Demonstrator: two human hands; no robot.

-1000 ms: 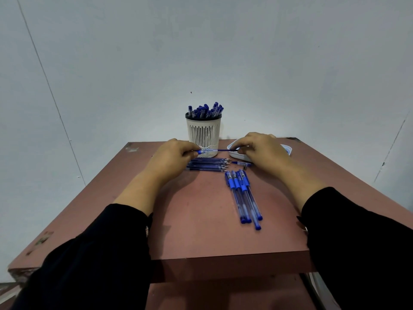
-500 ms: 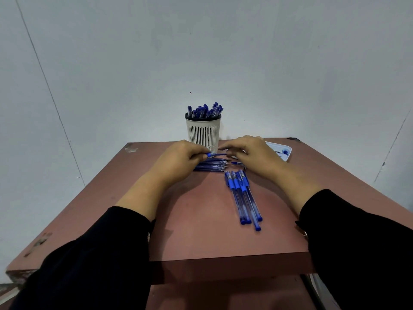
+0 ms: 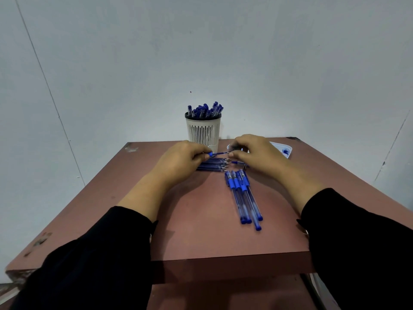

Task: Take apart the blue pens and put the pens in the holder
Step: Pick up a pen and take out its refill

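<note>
My left hand (image 3: 181, 161) grips the barrel end of a blue pen (image 3: 218, 153) held level just in front of the white slotted holder (image 3: 203, 132). My right hand (image 3: 257, 153) pinches the pen's other end, and a thin stretch of it shows between the two hands. The holder stands at the table's far edge with several blue pen parts sticking out of its top. Several whole blue pens (image 3: 242, 195) lie side by side on the table below my right hand. A pile of thin blue refills (image 3: 213, 164) lies under my left fingers.
The reddish-brown table (image 3: 201, 231) ends at a near edge just past my forearms. A small white tray (image 3: 282, 149) with a blue mark sits at the far right, partly behind my right hand. One small blue piece (image 3: 238, 162) lies beside the refills. A pale wall rises behind.
Both hands stay at the same pen in front of the holder. They closed together half a second ago and have now drawn slightly apart, showing more of the thin part between them.
</note>
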